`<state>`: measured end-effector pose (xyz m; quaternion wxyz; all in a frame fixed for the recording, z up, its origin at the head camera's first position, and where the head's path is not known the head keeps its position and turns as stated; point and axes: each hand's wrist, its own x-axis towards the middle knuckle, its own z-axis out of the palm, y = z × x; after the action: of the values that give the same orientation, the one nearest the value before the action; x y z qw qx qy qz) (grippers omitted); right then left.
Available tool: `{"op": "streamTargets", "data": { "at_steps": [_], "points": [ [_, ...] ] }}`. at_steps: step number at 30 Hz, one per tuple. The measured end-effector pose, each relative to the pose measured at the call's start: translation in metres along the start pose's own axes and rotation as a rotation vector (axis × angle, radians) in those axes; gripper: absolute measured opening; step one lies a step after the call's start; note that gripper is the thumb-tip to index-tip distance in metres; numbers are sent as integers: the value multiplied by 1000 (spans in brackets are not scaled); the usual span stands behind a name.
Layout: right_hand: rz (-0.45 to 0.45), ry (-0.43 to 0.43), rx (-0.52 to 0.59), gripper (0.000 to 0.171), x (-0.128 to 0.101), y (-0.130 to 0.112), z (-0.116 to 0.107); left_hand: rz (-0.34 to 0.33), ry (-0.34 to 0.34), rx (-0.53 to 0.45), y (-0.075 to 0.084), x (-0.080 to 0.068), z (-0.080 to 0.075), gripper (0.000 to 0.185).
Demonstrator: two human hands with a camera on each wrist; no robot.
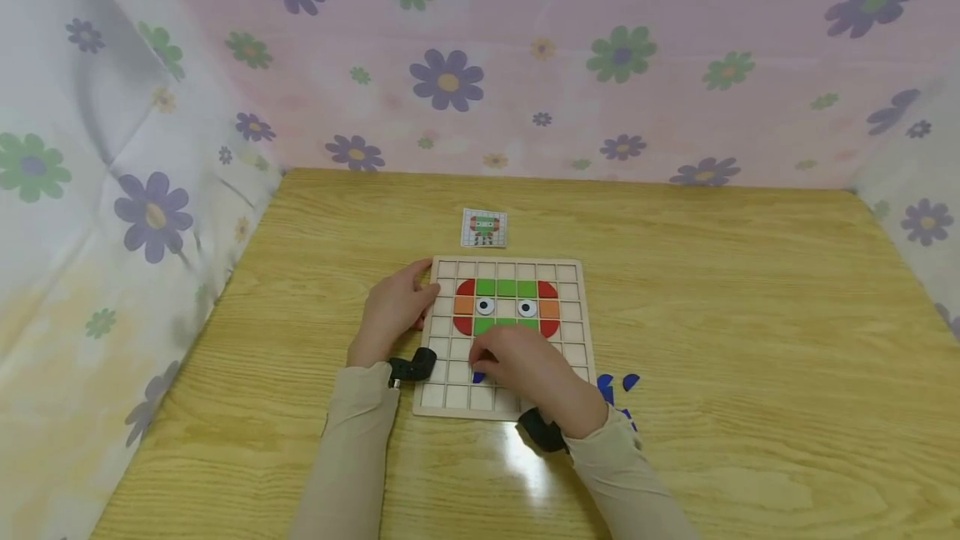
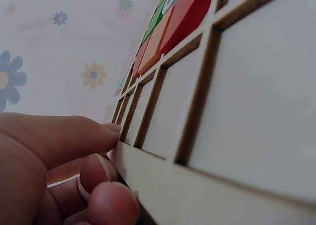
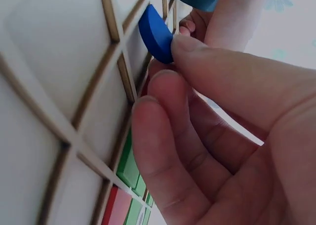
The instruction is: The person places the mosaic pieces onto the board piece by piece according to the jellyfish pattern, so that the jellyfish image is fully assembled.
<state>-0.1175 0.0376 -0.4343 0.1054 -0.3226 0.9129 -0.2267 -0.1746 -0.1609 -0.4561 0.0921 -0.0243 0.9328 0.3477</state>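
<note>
While the left hand (image 1: 393, 307) is bracing the left edge of the wooden grid board (image 1: 576, 332), its fingers (image 2: 106, 173) are curling against the board's rim and its thumb is lying along the top edge of the frame. Right hand (image 1: 525, 365): hovering over the lower middle rows of the board, pinching a blue quarter-round piece (image 3: 154, 33) between thumb and fingertips, the piece touching the grid slats at a cell. From the head view only a sliver of this blue piece is showing under the hand.

Board contents: red corner pieces (image 1: 466, 287), green tiles (image 1: 507, 287), orange tiles (image 1: 463, 306) and two googly eyes (image 1: 485, 306) are forming a face in the upper rows.

Loose blue pieces (image 1: 632, 381) are lying on the wooden table (image 1: 750, 340) just right of the board, near the right wrist. Pattern card (image 1: 483, 227): lying flat beyond the board's far edge, apart from it.
</note>
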Motion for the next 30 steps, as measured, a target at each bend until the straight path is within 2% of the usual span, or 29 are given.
{"op": "streamTargets", "data": {
  "at_steps": [6, 12, 17, 24, 30],
  "points": [
    [18, 7, -24, 4, 0, -4, 0, 10, 7, -8, 0, 1, -1, 49],
    [19, 18, -28, 3, -1, -4, 1, -29, -13, -47, 0, -1, 1, 49],
    [33, 13, -28, 4, -1, -4, 3, -31, -11, -41, 0, -1, 2, 49],
    [-13, 2, -48, 3, -4, 0, 2, -40, -4, -55, 0, -1, 3, 49],
    [-14, -16, -43, 4, -4, 1, 0, -44, -6, -59, 0, 0, 2, 49]
  ]
}}
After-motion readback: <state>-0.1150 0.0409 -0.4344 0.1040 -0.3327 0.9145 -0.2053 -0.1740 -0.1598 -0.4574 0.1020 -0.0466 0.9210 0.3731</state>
